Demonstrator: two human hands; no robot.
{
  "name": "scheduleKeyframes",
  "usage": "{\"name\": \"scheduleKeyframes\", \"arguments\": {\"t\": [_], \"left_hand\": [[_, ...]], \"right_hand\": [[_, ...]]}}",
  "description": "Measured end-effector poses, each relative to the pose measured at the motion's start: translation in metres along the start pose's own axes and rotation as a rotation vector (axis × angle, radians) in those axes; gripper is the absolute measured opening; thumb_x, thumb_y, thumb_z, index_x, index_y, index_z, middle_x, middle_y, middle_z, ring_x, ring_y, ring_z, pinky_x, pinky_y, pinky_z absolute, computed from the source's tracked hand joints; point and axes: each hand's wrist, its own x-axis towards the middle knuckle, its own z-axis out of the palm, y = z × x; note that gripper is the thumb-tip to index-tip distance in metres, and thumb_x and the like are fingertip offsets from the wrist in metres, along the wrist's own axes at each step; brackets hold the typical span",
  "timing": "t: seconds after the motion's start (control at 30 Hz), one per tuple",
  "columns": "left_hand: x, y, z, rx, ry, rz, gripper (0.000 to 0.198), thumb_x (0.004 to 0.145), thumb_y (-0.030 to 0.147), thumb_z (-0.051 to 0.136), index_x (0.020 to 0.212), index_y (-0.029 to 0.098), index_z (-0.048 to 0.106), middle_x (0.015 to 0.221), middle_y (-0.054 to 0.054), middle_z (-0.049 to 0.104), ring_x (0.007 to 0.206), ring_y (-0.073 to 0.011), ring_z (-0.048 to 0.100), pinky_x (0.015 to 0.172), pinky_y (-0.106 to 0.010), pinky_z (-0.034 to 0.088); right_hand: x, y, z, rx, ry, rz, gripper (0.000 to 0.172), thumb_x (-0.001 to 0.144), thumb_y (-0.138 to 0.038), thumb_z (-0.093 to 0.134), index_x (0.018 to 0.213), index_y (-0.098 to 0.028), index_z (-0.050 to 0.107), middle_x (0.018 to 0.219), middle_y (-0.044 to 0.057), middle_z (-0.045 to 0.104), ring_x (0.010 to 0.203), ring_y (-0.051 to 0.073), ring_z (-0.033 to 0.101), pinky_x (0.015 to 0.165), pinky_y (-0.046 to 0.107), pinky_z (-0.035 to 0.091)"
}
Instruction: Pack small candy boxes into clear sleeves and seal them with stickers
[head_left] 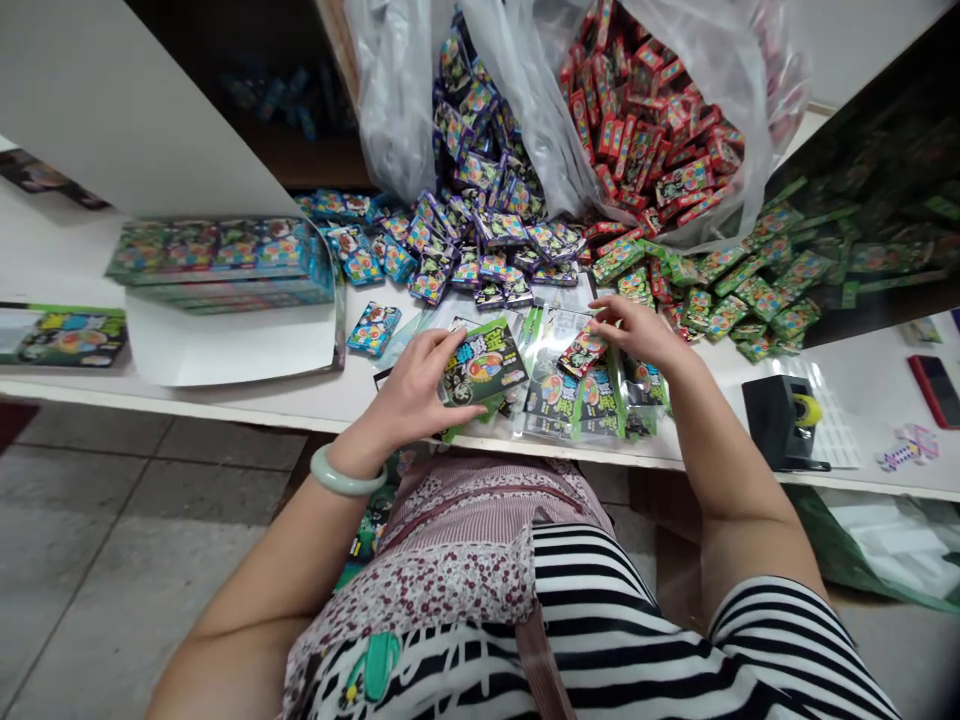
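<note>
My left hand (421,388), with a pale bangle on the wrist, grips a black and green printed packet (484,362) between thumb and fingers. My right hand (626,325) pinches the corner of a small red box (583,350). That box is tilted above clear plastic bags with black and green printed cards (555,395), which lie at the table's front edge. A small blue box (373,329) rests on the table left of my left hand.
Purple boxes (480,170) and red boxes (645,120) spill from plastic bags at the back. Green boxes (765,285) lie right. A tray of stacked boxes (225,340) stands left; a tape dispenser (776,415) sits right.
</note>
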Motion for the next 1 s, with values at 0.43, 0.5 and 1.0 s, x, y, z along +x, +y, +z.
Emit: {"name": "scheduleKeyframes", "arguments": {"t": [0.43,0.5,1.0], "left_hand": [[-0.007,-0.003,0.004,-0.003,-0.006,0.012,0.101,0.076,0.064,0.075,0.157,0.024,0.029,0.141,-0.016,0.048,0.131,-0.0371,0.05,0.113,-0.056,0.044],[-0.007,-0.003,0.004,-0.001,0.008,0.019,0.101,0.077,0.063,0.075,0.157,0.024,0.029,0.141,-0.017,0.048,0.131,-0.0374,0.05,0.113,-0.056,0.044],[-0.003,0.002,0.009,-0.077,-0.087,0.204,0.106,0.078,0.066,0.075,0.161,0.025,0.022,0.142,-0.018,0.047,0.131,-0.0372,0.049,0.11,-0.056,0.047]], "right_hand": [[-0.043,-0.036,0.05,-0.324,0.195,-0.065,0.06,0.083,-0.041,0.068,0.137,-0.018,0.057,0.14,0.02,0.059,0.13,0.037,0.054,0.108,0.057,0.044],[-0.046,-0.042,0.035,-0.232,0.205,-0.22,0.061,0.084,-0.041,0.067,0.141,-0.022,0.055,0.145,0.016,0.057,0.135,0.034,0.051,0.113,0.054,0.04],[-0.031,-0.088,0.013,-0.318,-0.28,-0.61,0.062,0.084,-0.03,0.072,0.143,-0.023,0.056,0.147,0.017,0.052,0.133,0.038,0.049,0.109,0.062,0.043]]}}
